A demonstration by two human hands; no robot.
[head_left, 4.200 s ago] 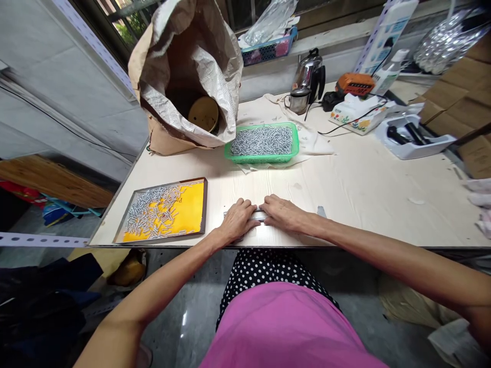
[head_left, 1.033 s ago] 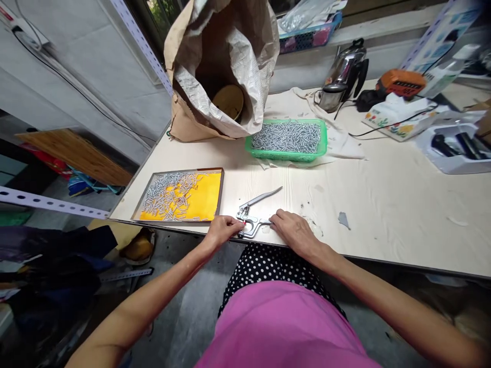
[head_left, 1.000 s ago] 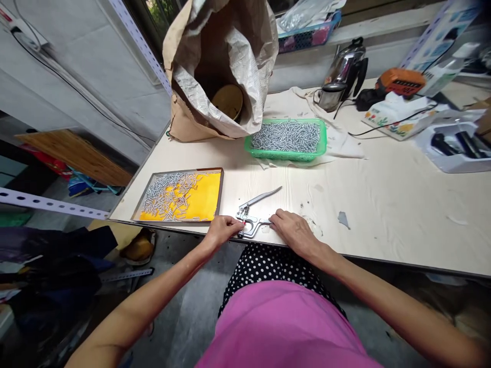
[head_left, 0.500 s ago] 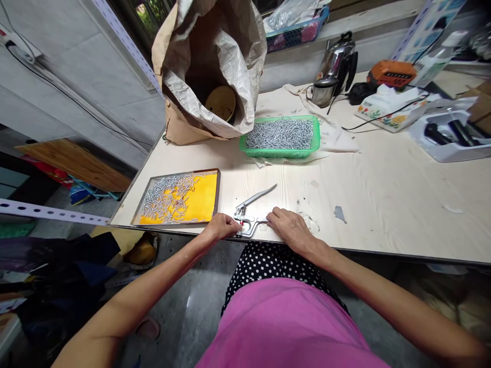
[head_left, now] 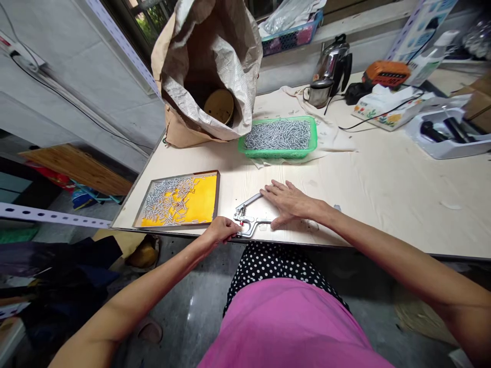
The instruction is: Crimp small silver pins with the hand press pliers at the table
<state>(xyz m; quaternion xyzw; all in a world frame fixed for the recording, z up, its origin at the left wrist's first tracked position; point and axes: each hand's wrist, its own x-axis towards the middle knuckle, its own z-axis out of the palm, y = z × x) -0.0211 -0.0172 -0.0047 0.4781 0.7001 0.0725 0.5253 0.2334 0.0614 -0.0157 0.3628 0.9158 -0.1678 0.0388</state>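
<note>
A silver spring-loaded hand-squeeze tool [head_left: 251,220] lies at the table's front edge, its two handles spread apart. My left hand [head_left: 222,229] is pinched closed at the tool's left end, beside a small red part. What sits between those fingertips is too small to make out. My right hand [head_left: 289,202] is spread with its palm down, the fingertips at the end of the upper handle and the thumb by the lower one. Left of the tool, a shallow tray [head_left: 218,191] with a yellow bottom holds many small metal pins [head_left: 169,199].
Behind is a green basket [head_left: 312,148] full of similar metal pins. A large paper sack [head_left: 180,125] stands at the back left. Further right are a steel kettle [head_left: 333,64], a metal cup [head_left: 319,94], an orange battery-like block [head_left: 385,73] and a white tray [head_left: 441,148].
My right hand has moved from the end of the lower handle up and forward to the upper handle, its fingers now spread. My left hand stays at the tool's left end.
</note>
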